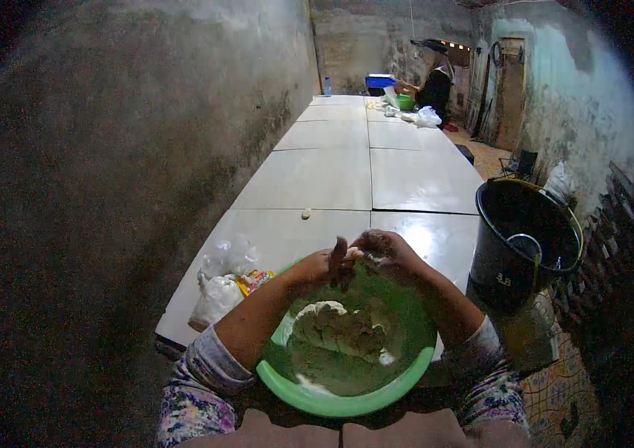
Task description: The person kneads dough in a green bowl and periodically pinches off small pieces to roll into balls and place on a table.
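Observation:
Over the far rim of a green basin [343,404], my two hands meet. The thumb of my left hand [334,263] points up while its fingers curl in against a small pale piece of dough [355,254]. My right hand [387,251], smeared with white residue, closes around the same piece from the other side; much of the piece is hidden by fingers. Below, inside the basin, lies a large uneven mass of whitish dough [339,328], partly in shadow. A small round dough piece [305,213] sits on the white table [324,178] beyond my left hand.
Left of the basin are a white plastic bag [220,297] and a yellow-red packet [255,281]. A large black bucket [503,254] stands at the right. At the table's far end, a person [436,86] works beside a green bowl [405,102], a blue container [381,81] and bags.

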Motion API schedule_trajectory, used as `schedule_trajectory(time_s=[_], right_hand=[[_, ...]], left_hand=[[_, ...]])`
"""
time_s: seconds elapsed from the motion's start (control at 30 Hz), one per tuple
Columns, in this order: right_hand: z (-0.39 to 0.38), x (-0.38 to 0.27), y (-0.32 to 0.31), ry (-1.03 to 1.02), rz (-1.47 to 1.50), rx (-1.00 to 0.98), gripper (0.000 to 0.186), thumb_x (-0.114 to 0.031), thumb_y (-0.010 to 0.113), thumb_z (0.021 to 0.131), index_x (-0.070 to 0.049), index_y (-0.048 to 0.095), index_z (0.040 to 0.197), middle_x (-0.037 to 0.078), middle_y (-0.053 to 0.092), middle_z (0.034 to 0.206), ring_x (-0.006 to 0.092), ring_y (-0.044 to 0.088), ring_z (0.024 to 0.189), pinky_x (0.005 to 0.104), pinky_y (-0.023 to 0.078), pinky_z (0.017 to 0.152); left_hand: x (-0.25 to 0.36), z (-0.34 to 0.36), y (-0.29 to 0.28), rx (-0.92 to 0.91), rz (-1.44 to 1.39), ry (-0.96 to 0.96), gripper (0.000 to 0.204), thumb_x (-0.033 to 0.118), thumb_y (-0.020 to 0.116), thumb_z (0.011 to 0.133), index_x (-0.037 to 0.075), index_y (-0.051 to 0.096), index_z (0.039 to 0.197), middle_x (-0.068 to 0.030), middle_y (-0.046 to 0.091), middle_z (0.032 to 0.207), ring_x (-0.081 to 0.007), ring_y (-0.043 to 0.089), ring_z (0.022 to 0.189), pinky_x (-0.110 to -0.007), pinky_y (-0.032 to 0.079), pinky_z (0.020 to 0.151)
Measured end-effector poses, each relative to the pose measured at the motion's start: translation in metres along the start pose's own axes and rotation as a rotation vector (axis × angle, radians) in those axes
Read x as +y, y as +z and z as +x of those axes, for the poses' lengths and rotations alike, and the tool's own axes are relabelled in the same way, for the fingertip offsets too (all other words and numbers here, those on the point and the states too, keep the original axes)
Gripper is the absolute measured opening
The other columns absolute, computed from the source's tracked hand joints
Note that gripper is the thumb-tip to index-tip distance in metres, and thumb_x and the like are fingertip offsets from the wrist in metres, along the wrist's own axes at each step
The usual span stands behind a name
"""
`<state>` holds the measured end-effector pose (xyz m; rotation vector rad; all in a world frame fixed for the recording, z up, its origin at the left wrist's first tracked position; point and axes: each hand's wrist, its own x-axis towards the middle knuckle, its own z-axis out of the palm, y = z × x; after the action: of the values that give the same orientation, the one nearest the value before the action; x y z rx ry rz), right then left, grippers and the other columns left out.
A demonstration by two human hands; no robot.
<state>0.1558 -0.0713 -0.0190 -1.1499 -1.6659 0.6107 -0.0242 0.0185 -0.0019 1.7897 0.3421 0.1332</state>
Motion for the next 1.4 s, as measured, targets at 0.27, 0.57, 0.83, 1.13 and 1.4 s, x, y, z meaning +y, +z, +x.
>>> schedule_trajectory(time_s=[0.27,0.57,0.83,1.13,1.4], right_hand=[[0.001,-0.022,0.004,0.186,0.077,0.024,0.02,-0.019,0.058,0.088,0.0,0.06,0.091,0.003,0.061,0.073,0.0085,0.054,0.06,0.0238,0.044,0.054],[0.001,-0.006,-0.005,0.139,0.053,-0.061,0.02,-0.019,0.058,0.088,0.001,0.062,0.091,0.005,0.064,0.079,0.0125,0.06,0.071,0.0284,0.049,0.067],[0.005,-0.011,-0.002,0.255,-0.041,-0.008,0.021,-0.019,0.059,0.087,0.001,0.062,0.092,0.006,0.066,0.082,0.0125,0.061,0.073,0.0281,0.049,0.066],[0.0,-0.005,-0.006,0.218,-0.027,-0.008,0.019,-0.015,0.064,0.083,0.002,0.063,0.092,0.007,0.066,0.081,0.0118,0.06,0.072,0.0272,0.049,0.067],[0.003,-0.008,0.001,0.219,-0.023,0.068,0.024,-0.017,0.066,0.082,0.003,0.063,0.094,0.007,0.066,0.084,0.0139,0.061,0.077,0.0283,0.049,0.072]], left_hand=[[-0.002,-0.003,0.0,-0.065,0.013,0.086,0.061,0.059,0.029,0.09,0.005,0.052,0.105,0.0006,0.045,0.074,-0.0099,0.041,0.065,-0.025,0.037,0.058],[-0.004,0.001,0.0,-0.092,0.174,0.017,0.06,0.055,0.027,0.093,0.003,0.052,0.107,0.0003,0.049,0.075,-0.0104,0.044,0.068,-0.026,0.038,0.062],[-0.021,0.005,-0.008,-0.03,0.101,0.08,0.05,0.049,0.039,0.092,0.003,0.057,0.101,-0.0017,0.059,0.086,-0.0102,0.052,0.074,-0.027,0.043,0.071],[-0.008,0.006,0.0,0.022,0.16,0.085,0.034,0.032,0.043,0.095,0.002,0.054,0.085,0.0008,0.05,0.069,-0.0095,0.046,0.062,-0.027,0.042,0.058],[-0.013,0.007,-0.009,0.058,0.271,0.048,0.034,0.03,0.045,0.094,-0.001,0.056,0.086,-0.0025,0.054,0.071,-0.0104,0.05,0.063,-0.026,0.043,0.06]])
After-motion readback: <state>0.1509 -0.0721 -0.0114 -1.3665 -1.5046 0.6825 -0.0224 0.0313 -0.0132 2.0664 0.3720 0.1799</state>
